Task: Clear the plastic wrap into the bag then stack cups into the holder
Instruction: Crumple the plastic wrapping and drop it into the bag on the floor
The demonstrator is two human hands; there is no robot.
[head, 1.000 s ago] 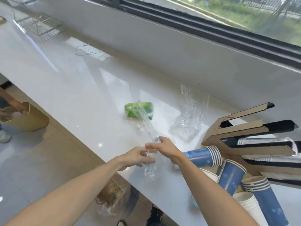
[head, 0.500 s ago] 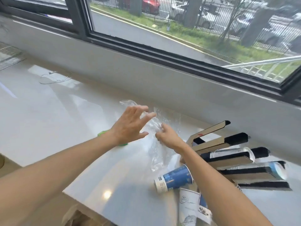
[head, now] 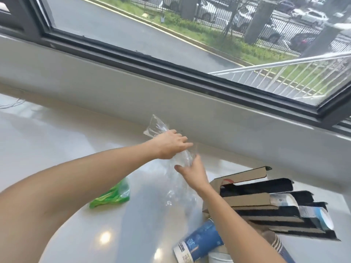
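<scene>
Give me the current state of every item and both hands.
Plastic wrap: crumpled, held above the counter.
Left hand: gripping the wrap's upper part.
Right hand: gripping the wrap lower down.
Green bag: lying flat, untouched.
Blue cup: on its side.
Cardboard holder: lying tipped, cups partly inside.

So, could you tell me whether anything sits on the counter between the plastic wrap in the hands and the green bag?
Nothing visible does. Both hands hold the plastic wrap; the green bag lies beside it to the left, with bare counter between. The cups lie off to the right.
</scene>
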